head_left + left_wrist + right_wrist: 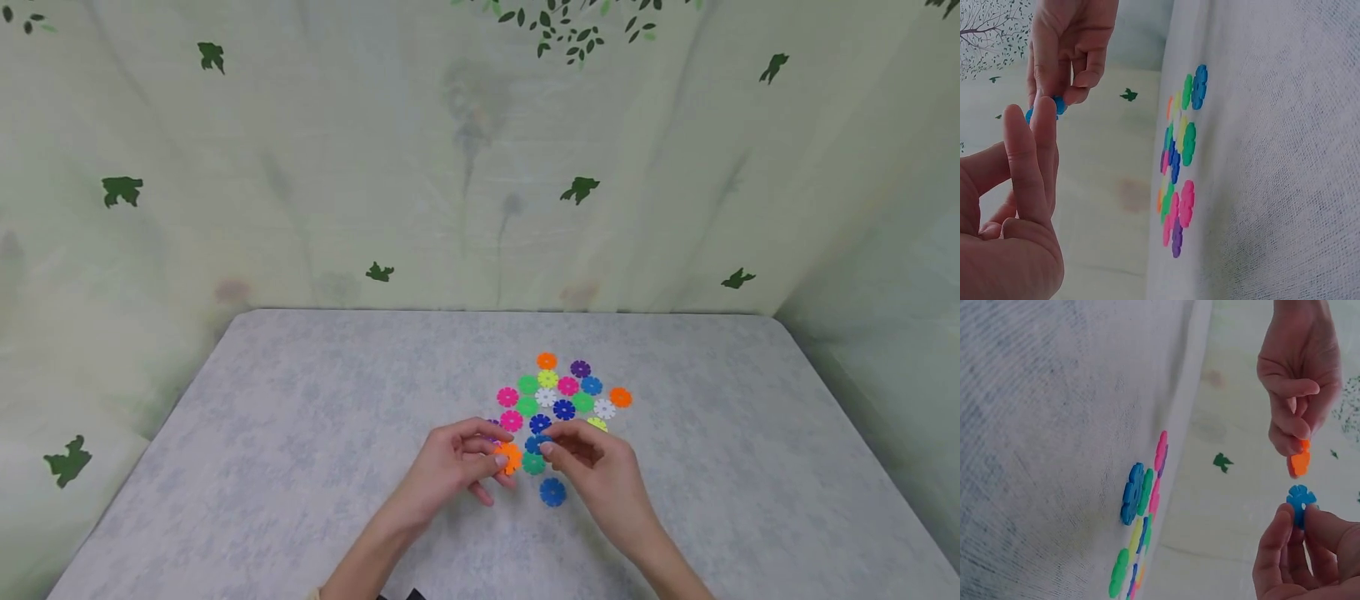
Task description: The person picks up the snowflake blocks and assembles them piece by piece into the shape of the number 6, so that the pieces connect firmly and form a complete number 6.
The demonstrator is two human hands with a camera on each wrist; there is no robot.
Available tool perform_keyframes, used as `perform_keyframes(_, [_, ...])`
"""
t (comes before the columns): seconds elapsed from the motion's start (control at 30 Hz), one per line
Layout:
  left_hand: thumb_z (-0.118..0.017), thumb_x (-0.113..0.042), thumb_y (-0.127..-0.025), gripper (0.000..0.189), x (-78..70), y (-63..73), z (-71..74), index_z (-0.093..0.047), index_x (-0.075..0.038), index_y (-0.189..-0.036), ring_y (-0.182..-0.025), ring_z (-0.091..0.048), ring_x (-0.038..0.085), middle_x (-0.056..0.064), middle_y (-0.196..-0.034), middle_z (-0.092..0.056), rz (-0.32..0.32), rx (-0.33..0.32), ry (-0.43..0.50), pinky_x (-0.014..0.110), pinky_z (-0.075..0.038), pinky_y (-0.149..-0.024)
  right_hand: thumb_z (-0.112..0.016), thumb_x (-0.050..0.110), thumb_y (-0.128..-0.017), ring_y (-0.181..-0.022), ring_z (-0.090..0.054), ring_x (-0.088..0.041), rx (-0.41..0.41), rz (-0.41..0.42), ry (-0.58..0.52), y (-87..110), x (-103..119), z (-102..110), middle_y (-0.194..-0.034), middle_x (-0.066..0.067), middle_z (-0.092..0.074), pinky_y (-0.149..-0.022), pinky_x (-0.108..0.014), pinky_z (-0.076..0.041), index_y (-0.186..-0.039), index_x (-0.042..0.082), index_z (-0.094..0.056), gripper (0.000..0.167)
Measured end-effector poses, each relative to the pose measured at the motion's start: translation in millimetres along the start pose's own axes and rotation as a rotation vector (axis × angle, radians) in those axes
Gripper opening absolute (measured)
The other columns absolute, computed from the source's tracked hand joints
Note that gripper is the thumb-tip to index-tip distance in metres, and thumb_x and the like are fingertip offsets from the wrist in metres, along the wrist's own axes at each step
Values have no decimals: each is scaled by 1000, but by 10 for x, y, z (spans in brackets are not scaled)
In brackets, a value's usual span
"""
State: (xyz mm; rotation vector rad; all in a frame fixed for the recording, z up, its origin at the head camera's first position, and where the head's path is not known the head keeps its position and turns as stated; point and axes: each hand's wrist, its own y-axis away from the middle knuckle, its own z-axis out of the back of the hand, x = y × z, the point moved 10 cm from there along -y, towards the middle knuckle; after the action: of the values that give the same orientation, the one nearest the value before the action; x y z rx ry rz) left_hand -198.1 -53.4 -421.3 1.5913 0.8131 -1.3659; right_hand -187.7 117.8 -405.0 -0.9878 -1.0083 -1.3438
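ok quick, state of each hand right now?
Left hand: holding an orange disc, pinched between thumb and fingers.
Right hand: holding a blue disc, pinched between thumb and fingers.

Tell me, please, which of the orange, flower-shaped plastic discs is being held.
The orange, flower-shaped plastic disc pinched in the left hand; the far orange disc and the rightmost orange disc lie on the mottled grey table.

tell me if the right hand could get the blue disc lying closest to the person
Probably yes: that blue disc lies uncovered near the right hand, though the hand pinches another blue piece, which it may need to set down first.
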Motion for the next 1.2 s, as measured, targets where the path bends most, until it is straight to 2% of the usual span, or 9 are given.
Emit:
perform_keyframes(0.27, [-68, -10, -92, 23, 23, -3, -70, -66, 0, -113, -80, -72, 30, 16, -96, -72, 7, 36, 78, 29, -55, -57, -71, 13, -91, -88, -68, -26, 102, 11, -66, 14, -14, -94, -95, -3, -68, -77, -28, -56, -105, 15, -71, 15])
perform_keyframes(0.57, [-69, -6, -89, 25, 101, -23, -104, -65, 4, -112, -72, -72, 26, 18, -94, -72, 41, 69, 182, 32, -57, -64, -69, 17, -92, -86, -67, -30, 185, 145, -108, 44, 59, -164, -94, -6, -69, -79, -31, -56, -103, 11, -70, 12])
perform_keyframes(0.77, [-64, 3, -90, 21, 145, -51, -124, -65, 6, -111, -70, -71, 27, 17, -90, -70, 51, 65, 235, 37, -58, -71, -69, 13, -92, -86, -66, -33, 179, 110, -89, 30, 40, -170, -93, -5, -69, -78, -30, -56, -102, 11, -71, 10])
perform_keyframes(0.9, [-64, 2, -91, 22, 163, -56, -115, -65, 4, -112, -73, -71, 29, 17, -95, -68, 61, 62, 204, 37, -58, -70, -71, 13, -91, -87, -67, -27, 192, 69, -112, -13, -14, -190, -97, -6, -70, -79, -29, -55, -105, 8, -72, 15])
perform_keyframes(1.0, [-63, -1, -92, 24, 178, -61, -107, -65, 2, -116, -77, -72, 31, 18, -107, -66, 63, 68, 161, 36, -58, -69, -70, 16, -92, -91, -66, -25, 214, 39, -112, -34, -73, -210, -102, -6, -70, -81, -28, -55, -111, 7, -71, 21])
perform_keyframes(1.2, [-59, -2, -95, 27, 165, -107, -67, -67, -1, -121, -83, -72, 33, 16, -120, -62, 33, 53, 111, 37, -57, -71, -69, 14, -93, -95, -65, -21, 210, 24, 42, -106, -157, -144, -108, -3, -69, -81, -30, -55, -116, 13, -70, 23])
